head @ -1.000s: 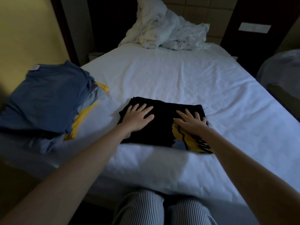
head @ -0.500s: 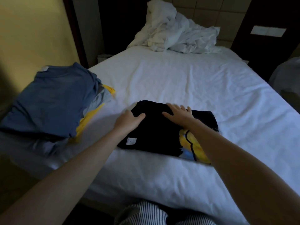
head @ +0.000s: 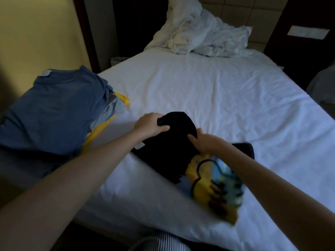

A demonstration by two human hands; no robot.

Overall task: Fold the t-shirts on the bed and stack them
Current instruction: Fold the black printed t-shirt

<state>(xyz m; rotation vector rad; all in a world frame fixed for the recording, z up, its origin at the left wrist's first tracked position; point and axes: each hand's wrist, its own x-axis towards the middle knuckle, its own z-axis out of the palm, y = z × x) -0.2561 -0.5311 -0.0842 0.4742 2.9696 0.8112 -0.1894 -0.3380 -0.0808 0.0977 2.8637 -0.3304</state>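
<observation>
A folded black t-shirt (head: 168, 151) with a yellow and blue print lies near the front edge of the white bed (head: 217, 91). My left hand (head: 149, 125) grips its far left corner, which is lifted off the sheet. My right hand (head: 204, 141) holds the far edge beside it, fingers curled into the fabric. The printed part hangs blurred toward the front right. A stack of folded shirts with a blue t-shirt (head: 54, 109) on top sits at the bed's left edge.
Crumpled white bedding (head: 199, 31) is heaped at the head of the bed. A yellow wall stands to the left and dark furniture to the right. My striped trousers (head: 163, 241) show below the bed's front edge.
Both hands went from lying flat on the black shirt to gripping its far edge. The far side has risen off the bed and the shirt has turned and shifted.
</observation>
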